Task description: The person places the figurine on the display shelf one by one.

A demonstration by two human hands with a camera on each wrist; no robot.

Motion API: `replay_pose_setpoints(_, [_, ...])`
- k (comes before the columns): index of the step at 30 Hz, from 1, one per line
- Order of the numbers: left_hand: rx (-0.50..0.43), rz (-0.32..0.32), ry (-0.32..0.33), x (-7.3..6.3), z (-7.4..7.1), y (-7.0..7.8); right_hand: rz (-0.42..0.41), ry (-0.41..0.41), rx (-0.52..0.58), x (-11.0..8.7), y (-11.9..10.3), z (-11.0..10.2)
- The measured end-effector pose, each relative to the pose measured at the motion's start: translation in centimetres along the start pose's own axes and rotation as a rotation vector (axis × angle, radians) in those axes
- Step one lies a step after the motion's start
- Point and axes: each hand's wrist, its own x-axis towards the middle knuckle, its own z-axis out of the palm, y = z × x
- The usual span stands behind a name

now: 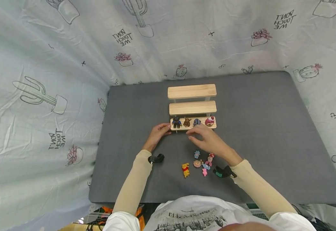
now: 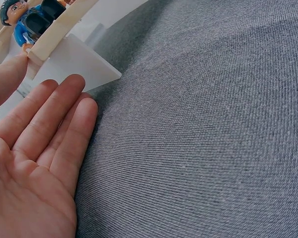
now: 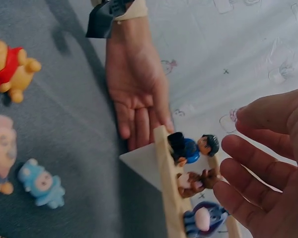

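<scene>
A tiered wooden stand has a bottom shelf holding a row of small figures: a dark-haired figure in blue, a brown figure, a blue-grey donkey figure and a pink-and-white one. My left hand is at the shelf's left end; in the left wrist view its thumb touches the board's edge, while straight fingers lie beside the white support. Before the donkey figure hovers my right hand, fingers loosely bent and apart, with nothing between them in the right wrist view.
Two higher wooden shelves rise behind. Nearer the person, a yellow bear figure in a red shirt, a light-blue figure and several pink figures lie on the grey tabletop. Printed curtains surround the table.
</scene>
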Motion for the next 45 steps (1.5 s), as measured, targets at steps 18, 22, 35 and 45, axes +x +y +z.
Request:
replay_pose_setpoints(18, [0.014, -0.008, 0.005, -0.2, 0.1, 0.3, 0.094, -0.100, -0.094, -1.8, 2.5, 1.7])
replay_pose_setpoints(22, [0.006, 0.001, -0.003, -0.2, 0.1, 0.3, 0.096, -0.108, -0.114, -2.1, 3.0, 2.1])
replay_pose_setpoints(35, [0.007, 0.005, -0.002, -0.4, 0.1, 0.3, 0.066, -0.152, -0.227, -2.9, 4.2, 2.8])
replay_pose_setpoints(45, [0.003, 0.013, -0.002, -0.3, 0.4, 0.4, 0.098, -0.220, -0.280, -3.5, 4.8, 3.2])
